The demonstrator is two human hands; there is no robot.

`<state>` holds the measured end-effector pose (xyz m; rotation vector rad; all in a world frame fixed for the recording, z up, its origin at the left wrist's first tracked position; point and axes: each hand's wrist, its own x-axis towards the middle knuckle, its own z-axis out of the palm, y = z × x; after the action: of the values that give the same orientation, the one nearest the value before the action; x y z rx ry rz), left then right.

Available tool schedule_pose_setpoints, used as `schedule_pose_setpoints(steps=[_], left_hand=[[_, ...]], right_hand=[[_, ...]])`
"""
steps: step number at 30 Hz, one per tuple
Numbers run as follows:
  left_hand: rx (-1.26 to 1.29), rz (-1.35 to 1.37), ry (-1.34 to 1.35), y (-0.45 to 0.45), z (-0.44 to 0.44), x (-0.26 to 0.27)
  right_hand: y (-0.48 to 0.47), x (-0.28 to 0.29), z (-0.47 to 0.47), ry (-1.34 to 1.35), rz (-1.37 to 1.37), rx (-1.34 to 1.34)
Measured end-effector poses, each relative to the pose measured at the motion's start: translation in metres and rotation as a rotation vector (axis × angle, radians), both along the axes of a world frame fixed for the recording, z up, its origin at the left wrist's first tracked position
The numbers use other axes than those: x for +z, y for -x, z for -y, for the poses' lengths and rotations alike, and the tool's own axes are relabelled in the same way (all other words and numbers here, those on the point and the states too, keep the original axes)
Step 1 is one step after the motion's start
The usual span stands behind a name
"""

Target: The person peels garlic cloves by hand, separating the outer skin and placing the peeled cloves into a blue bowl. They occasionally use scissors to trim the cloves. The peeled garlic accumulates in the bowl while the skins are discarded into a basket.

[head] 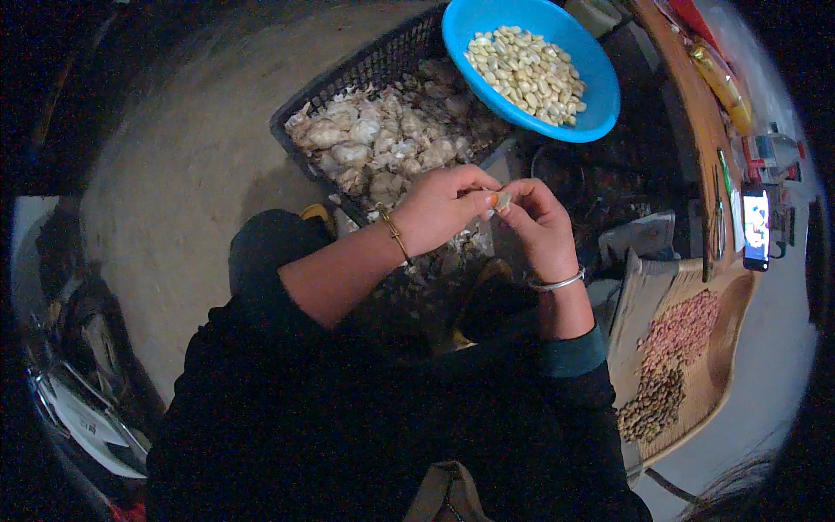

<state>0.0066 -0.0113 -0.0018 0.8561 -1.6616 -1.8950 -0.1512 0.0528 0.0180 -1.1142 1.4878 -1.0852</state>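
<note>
My left hand [443, 207] and my right hand [543, 225] meet at the fingertips over the near edge of a dark plastic crate. Between them they pinch a small pale garlic clove [502, 201], partly covered by the fingers, with what looks like papery skin on it. Garlic bulbs [365, 140] with whitish skins fill much of the crate [349, 65] just beyond my left hand. Above my right hand, a blue plastic basin [597, 117] holds many peeled garlic cloves [531, 75] and overlaps the crate's right end.
Garlic skin scraps [473, 241] litter the area below my hands. At right, a woven tray [724, 391] carries pinkish kernels [682, 326] and darker brown ones [655, 404]. A lit phone [757, 228] stands by a wooden table edge [695, 98]. Concrete floor [176, 183] spreads left.
</note>
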Motion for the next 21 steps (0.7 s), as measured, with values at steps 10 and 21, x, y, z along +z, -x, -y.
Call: schedule_pose_setpoints(steps=[10, 21], left_hand=[[0.062, -0.257, -0.626, -0.002, -0.008, 0.001], [0.053, -0.179, -0.425, -0.011, -0.002, 0.008]], right_hand=[[-0.008, 0.007, -0.003, 0.462, -0.688, 0.132], [0.006, 0.008, -0.008, 0.132, -0.277, 0.082]])
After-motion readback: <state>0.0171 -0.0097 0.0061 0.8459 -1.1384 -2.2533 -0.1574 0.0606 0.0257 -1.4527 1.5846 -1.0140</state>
